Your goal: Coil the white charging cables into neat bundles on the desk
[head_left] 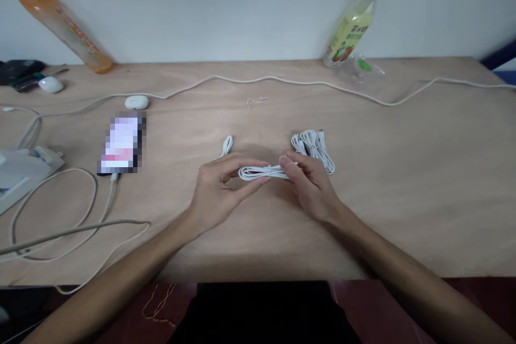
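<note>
A white cable (253, 173), folded into a flat bundle and cinched at its middle, is held level above the table between both hands. My left hand (221, 185) pinches it from the left, thumb below and fingers above. On the right, my right hand (308, 180) grips the other end between thumb and fingers, which cover part of it. Just beyond the right hand lies a pile of coiled white cables (312, 145), one showing a metal plug. Behind the left hand rests a small white cable bundle (227, 145), partly hidden by that hand.
A phone (121, 142) on a charging lead and a white earbud case (136, 102) lie left, near a power strip (28, 172). Two bottles, orange (64, 27) and green-yellow (350, 32), stand by the wall. A long white cord (266, 79) crosses the wooden table (403, 172).
</note>
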Available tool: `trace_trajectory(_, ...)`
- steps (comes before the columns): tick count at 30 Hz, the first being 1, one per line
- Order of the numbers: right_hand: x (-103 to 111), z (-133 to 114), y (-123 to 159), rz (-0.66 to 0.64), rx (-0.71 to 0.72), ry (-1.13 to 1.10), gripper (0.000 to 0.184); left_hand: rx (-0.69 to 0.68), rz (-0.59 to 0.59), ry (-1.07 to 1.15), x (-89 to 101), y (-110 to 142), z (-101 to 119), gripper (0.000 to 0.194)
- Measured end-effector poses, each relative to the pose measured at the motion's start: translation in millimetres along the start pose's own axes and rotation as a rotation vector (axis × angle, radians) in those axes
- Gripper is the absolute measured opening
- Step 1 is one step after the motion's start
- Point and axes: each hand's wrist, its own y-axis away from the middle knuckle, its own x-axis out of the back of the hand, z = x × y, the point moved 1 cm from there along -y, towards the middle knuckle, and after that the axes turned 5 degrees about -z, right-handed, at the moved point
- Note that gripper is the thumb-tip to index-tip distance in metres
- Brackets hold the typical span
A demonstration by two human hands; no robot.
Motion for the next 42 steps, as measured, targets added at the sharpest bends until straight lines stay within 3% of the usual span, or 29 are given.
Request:
trace_trajectory(3, 0, 1, -1, 0.013, -0.013, -0.05, 0.044, -0.054, 0.01, -0.094, 0.6, 0, -1, 0.018)
trace_trajectory(8, 0, -2, 0, 0.066, -0.065, -0.102, 0.017, 0.168, 0.041, 0.102, -1.8, 1, -6, 0.017)
trace_trajectory(13, -1, 1, -3, 0.076, -0.16, -0.346, 0.026, 0.275, 0.0, 0.255, -4.8, 0, -5, 0.013)
trace_trajectory(21, 0, 6, -10, 0.16, -0.224, -0.581, 0.034, 0.316, -0.176, 0.262, -6.7, -1, -5, 0.018)
trace_trajectory(28, 3, 4, -12, -0.03, -0.21, -0.565, 0.02, 0.446, -0.226, 0.523, -8.1, -5, -6, 0.031)
trace_trajectory(33, 2, 5, -14, -0.103, -0.248, -0.579, 0.034, 0.491, -0.305, 0.651, -12.9, -2, -6, 0.038)
trace_trajectory(38, 4, 2, -12, -0.12, -0.253, -0.55, 0.04, 0.457, -0.394, 0.513, -13.2, 3, -5, 0.044)
trace_trajectory(40, 10, -1, -12, -0.079, -0.253, -0.478, 0.041, 0.4, -0.356, 0.339, -11.7, 5, -4, 0.044)
trace_trajectory(42, 21, -4, -12, 0.058, -0.238, -0.353, 0.04, 0.275, -0.231, 0.104, -8.7, 7, -1, 0.039)
